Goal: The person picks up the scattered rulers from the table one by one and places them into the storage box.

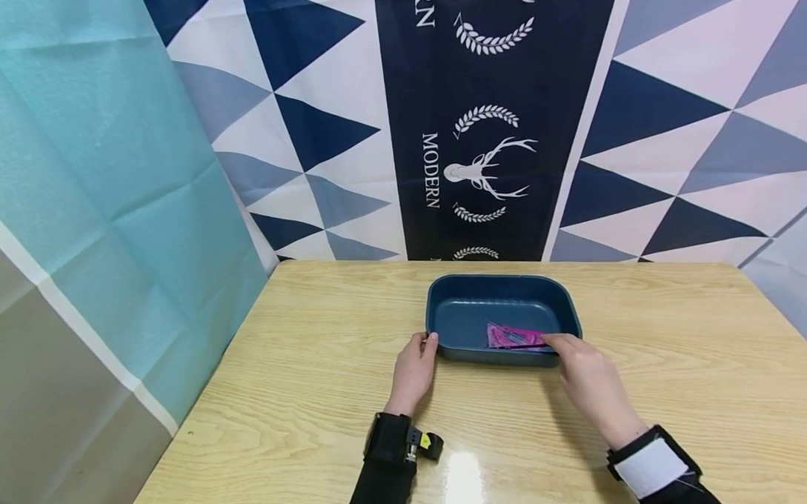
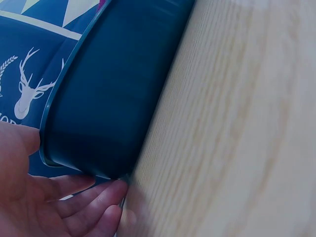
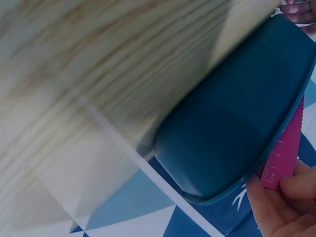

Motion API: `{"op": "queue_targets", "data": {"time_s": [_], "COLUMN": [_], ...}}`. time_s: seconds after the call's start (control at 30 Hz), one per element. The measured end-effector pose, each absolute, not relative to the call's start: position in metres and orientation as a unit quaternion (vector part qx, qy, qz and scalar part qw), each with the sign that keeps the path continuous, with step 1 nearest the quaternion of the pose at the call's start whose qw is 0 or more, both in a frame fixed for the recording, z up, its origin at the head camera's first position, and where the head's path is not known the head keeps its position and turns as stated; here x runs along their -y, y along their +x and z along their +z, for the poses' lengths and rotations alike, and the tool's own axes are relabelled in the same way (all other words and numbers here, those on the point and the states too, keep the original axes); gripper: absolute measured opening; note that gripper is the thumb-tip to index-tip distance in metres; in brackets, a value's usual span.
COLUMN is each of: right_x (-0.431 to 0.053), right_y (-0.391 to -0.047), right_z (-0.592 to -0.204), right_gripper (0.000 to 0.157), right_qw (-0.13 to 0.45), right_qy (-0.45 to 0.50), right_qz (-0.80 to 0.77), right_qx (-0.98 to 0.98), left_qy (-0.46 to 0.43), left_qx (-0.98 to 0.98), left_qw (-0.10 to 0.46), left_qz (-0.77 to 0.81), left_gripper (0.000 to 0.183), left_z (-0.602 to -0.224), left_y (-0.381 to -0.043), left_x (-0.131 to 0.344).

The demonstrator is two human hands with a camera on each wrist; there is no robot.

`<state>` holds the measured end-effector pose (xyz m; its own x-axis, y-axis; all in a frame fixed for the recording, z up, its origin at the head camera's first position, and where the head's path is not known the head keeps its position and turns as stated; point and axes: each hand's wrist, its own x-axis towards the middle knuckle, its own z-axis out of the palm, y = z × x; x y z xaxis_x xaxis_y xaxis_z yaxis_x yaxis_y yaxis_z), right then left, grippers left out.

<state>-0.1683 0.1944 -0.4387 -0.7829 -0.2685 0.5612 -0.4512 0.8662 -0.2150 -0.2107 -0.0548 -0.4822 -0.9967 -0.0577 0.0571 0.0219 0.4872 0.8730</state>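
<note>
A dark blue plastic tray (image 1: 493, 357) with rounded corners sits on the table. My left hand (image 1: 414, 371) holds its near left corner. In the left wrist view the thumb is at the rim of the tray (image 2: 113, 84), and the fingers (image 2: 101, 202) lie along the end wall near the table. Over the near right rim, my right hand (image 1: 589, 381) pinches the end of a pink ruler (image 1: 527, 337). Its centimetre marks and wavy edge show on the ruler (image 3: 282, 158) in the right wrist view. Pink see-through pieces (image 1: 498, 335) lie beside it inside the tray.
The light wooden table (image 1: 319, 382) ends at a patterned cloth (image 1: 314, 130) behind the tray. A pale blue and grey cloth (image 1: 112, 197) hangs along the left side. Black bands (image 1: 389, 438) with devices are strapped to both wrists.
</note>
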Motion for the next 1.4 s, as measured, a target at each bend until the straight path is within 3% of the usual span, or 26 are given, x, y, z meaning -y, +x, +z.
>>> {"op": "queue_targets", "data": {"time_s": [0.37,0.87,1.23,1.4], "right_x": [-0.191,-0.19,-0.201,-0.212], "right_y": [-0.169,-0.168,-0.167,-0.173], "right_z": [-0.444,-0.443,-0.44,-0.427], "right_gripper": [0.048,0.042,0.036,0.034], "right_qw": [0.213,0.219,0.254,0.261], "right_qy": [0.192,0.174,0.136,0.127], "right_qz": [0.167,0.165,0.212,0.235], "right_qx": [0.943,0.946,0.934,0.928], "left_qy": [0.007,0.011,0.006,-0.009], "left_qx": [0.86,0.861,0.861,0.886], "left_qw": [0.032,0.03,0.028,0.05], "left_qz": [-0.509,-0.507,-0.508,-0.461], "left_gripper": [0.052,0.052,0.049,0.054], "left_z": [-0.481,-0.481,-0.479,-0.47], "left_y": [-0.209,-0.21,-0.21,-0.215], "left_x": [0.054,0.054,0.055,0.063]}}
